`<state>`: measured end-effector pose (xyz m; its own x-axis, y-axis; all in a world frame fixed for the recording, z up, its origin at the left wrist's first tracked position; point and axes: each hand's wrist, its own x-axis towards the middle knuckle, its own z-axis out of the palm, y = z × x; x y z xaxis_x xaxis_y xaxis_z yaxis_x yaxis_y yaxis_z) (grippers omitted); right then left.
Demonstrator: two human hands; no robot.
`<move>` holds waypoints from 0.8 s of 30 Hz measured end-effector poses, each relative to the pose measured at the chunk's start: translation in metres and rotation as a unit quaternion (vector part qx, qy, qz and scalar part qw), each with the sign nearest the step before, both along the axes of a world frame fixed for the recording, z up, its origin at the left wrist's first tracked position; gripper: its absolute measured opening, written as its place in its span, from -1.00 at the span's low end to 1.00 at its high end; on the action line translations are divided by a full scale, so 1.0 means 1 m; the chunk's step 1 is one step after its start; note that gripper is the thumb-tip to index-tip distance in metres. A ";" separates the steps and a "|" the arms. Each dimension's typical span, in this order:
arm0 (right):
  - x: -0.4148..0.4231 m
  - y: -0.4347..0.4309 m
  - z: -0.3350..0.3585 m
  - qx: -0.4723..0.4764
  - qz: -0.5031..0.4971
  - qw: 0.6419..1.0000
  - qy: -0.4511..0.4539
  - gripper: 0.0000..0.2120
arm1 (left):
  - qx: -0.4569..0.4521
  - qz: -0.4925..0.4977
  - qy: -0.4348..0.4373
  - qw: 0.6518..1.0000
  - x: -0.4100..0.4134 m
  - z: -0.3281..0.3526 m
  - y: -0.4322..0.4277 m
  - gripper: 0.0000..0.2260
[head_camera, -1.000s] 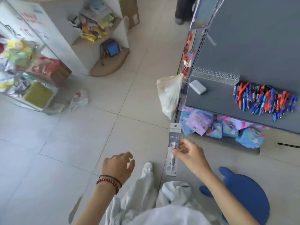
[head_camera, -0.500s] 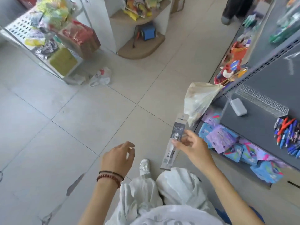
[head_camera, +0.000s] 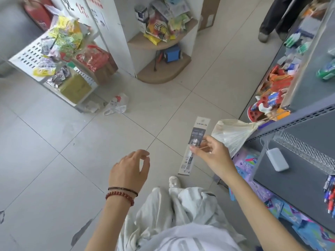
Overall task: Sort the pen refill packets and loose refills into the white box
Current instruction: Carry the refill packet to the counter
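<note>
My right hand (head_camera: 211, 154) pinches a long, narrow pen refill packet (head_camera: 194, 142) near its middle and holds it upright over the tiled floor. The packet is white with a dark grey label. My left hand (head_camera: 129, 171), with two bead bracelets on the wrist, hovers to the left of the packet with loosely curled fingers and nothing in it. No white box is in view. A pile of red and blue pens (head_camera: 330, 194) lies at the right edge of the grey shelf.
A grey metal shelf unit (head_camera: 308, 178) stands at the right, with a white power bank (head_camera: 277, 159) on it and a plastic bag (head_camera: 233, 132) hung from its corner. White racks of goods (head_camera: 59, 57) stand at the back left. A person's legs (head_camera: 272, 17) are far off.
The view has swung left and up, so the grey shelf has slid to the right edge. My right hand has lifted the packet a little. My left hand stays empty beside it.
</note>
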<state>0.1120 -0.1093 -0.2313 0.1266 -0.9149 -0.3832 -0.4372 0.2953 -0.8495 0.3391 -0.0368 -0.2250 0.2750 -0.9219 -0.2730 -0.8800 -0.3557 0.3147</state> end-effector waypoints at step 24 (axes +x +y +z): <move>0.016 -0.267 0.000 0.028 -0.153 0.988 0.026 -0.89 | -0.016 -0.166 -0.045 0.985 0.039 -0.013 -0.334 -0.78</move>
<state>0.1281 -0.3762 -0.2316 -0.1727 -0.8845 -0.4334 -0.3629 0.4662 -0.8068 0.3778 -0.3709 -0.2382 -0.0223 -0.9726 -0.2315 -0.9710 -0.0341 0.2367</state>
